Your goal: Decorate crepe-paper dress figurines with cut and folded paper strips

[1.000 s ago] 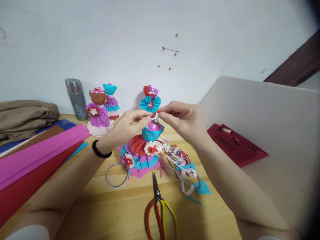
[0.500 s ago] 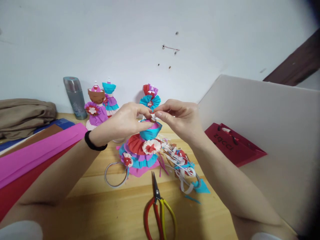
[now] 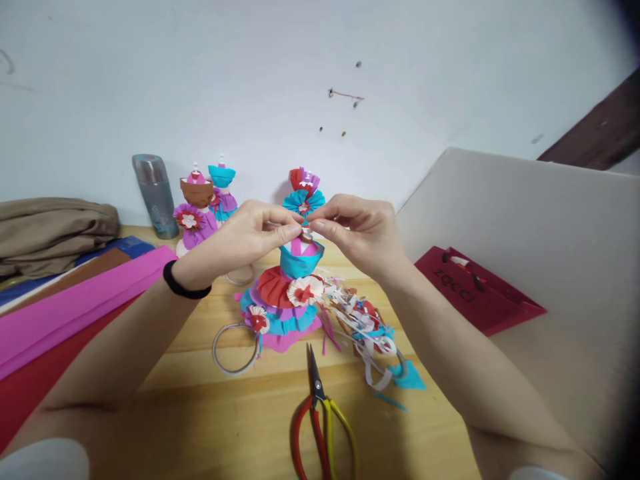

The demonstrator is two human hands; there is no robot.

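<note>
- And here's the red bag (image 3: 480, 293) at the right, tilted, dark lettering on its front, a bit of something pale at its mouth; its depths are out of sight.
- Over to the left, the flask (image 3: 159, 207) stands upright with its top on, contents hidden.
- Centre stage, the ruffled paper dress (image 3: 274, 288) stands on the table (image 3: 225, 427), turquoise bodice directly below both hands.
- Left hand (image 3: 255, 230) and right hand (image 3: 363, 230) nearly meet at its neck, thumbs drawn in toward forefingers; whether either pinches anything, I can't tell, it's too small.
- Those fingers partly cover the fan-trimmed dress (image 3: 303, 200) behind; the left forearm hides part of the purple dress (image 3: 200, 230).
- The scissors (image 3: 317, 387) lie in front, handles cut off below.
- Right of the ruffles, a tangle of scraps (image 3: 367, 327); left, a grey ring (image 3: 215, 350) and long paper sheets (image 3: 75, 310).
- Behind it all, a pale wall (image 3: 250, 80) dotted with small holes.
</note>
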